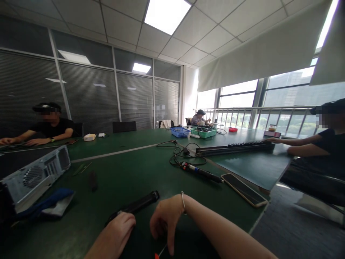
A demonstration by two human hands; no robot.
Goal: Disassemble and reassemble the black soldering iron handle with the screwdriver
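Observation:
My left hand (118, 230) is closed, its fingers pressed together, beside the near end of a black tube-shaped object (142, 203) lying on the table. What its fingers hold, if anything, is hidden. My right hand (167, 219) hangs to its right, bent at the wrist, with its fingers curved downward and apart. Close to a fingertip is a thin metal shaft with a red end (156, 256), partly cut off by the bottom edge. Dark shadow blurs the area between my hands.
A computer case (37, 176) and blue cloth (54, 203) lie left. Right are a phone (244, 189), a black pen-like tool (202, 172) with cable, and a long black strip (234, 147). Blue (180, 133) and green baskets (204, 133) stand farther back. Several people sit around the table.

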